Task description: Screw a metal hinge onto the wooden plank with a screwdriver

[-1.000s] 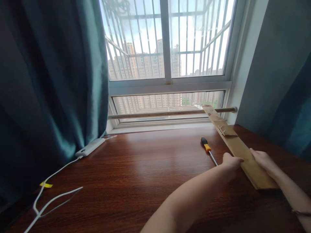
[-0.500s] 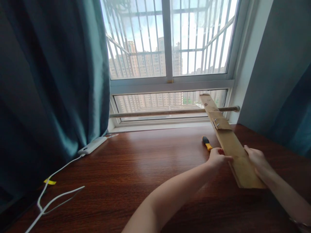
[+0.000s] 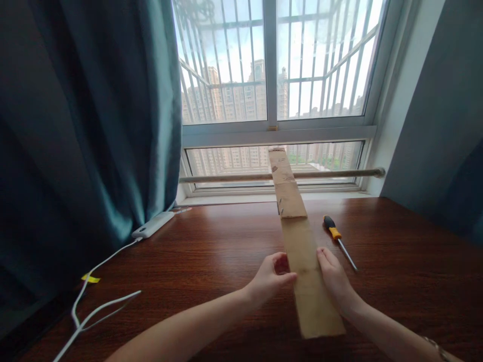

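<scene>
A long, narrow piece of brown cardboard (image 3: 307,251) stretches away from me above the table, its far end in front of the lower window pane. A folded or overlapped section with small metal-looking pieces sits partway along it. My left hand (image 3: 271,276) grips its left edge, thumb on top and fingers partly hidden beneath. On the opposite edge my right hand (image 3: 335,276) is closed against the cardboard, its fingertips near the top surface. To the right lies a screwdriver (image 3: 334,231) with a black and yellow handle and a metal shaft.
The dark reddish-brown wooden table (image 3: 211,241) spreads beneath. A white power bank-like box (image 3: 153,224) with a white cable (image 3: 90,271) lies at left, near a yellow tag (image 3: 90,278). A blue curtain (image 3: 151,125) hangs there. A horizontal rail (image 3: 335,174) crosses the barred window.
Both hands have carried the cardboard leftward and nearer to me, turning it to point more straight ahead. The whole screwdriver now shows. The view has shifted slightly.
</scene>
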The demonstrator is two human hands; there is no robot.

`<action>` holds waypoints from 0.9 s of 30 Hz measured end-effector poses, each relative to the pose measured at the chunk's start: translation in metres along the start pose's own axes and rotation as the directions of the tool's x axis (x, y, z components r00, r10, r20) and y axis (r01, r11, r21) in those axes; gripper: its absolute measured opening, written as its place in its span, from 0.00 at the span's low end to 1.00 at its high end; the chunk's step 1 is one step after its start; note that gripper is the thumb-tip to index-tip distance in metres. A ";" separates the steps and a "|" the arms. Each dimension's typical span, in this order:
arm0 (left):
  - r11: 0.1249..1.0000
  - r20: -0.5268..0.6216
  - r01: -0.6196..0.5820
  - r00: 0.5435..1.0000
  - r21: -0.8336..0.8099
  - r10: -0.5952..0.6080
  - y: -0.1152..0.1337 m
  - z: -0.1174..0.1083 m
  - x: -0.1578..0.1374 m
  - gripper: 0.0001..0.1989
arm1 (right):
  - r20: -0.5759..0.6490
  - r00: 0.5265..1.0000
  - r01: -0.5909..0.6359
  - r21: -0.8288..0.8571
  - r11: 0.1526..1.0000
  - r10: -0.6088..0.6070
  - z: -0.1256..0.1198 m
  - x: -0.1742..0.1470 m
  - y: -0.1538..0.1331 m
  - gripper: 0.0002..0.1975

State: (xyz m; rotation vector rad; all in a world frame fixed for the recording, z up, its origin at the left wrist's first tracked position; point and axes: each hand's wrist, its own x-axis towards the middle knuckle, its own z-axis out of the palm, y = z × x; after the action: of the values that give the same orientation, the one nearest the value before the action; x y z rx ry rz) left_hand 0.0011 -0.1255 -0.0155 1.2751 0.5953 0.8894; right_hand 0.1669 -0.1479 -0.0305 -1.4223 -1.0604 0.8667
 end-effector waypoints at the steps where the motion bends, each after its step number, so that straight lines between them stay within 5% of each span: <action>1: 1.000 0.000 -0.002 1.000 0.009 0.002 0.000 -0.008 -0.003 0.22 | 0.008 1.000 0.003 -0.003 1.000 -0.003 0.010 0.001 0.000 0.16; 9: 0.998 0.033 -0.062 0.998 -0.006 0.062 -0.016 -0.047 -0.005 0.23 | 0.024 1.000 0.004 -0.002 1.000 -0.004 0.048 0.013 0.012 0.15; 27: 1.000 0.067 -0.029 0.997 -0.008 0.029 -0.017 -0.041 -0.009 0.23 | 0.070 0.981 -0.186 0.117 0.976 0.178 0.044 -0.003 0.005 0.14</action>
State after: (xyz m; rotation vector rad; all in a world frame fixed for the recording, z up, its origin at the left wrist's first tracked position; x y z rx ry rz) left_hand -0.0331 -0.1107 -0.0415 1.3046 0.5215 0.8688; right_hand 0.1255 -0.1363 -0.0412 -1.4120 -0.9139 1.0942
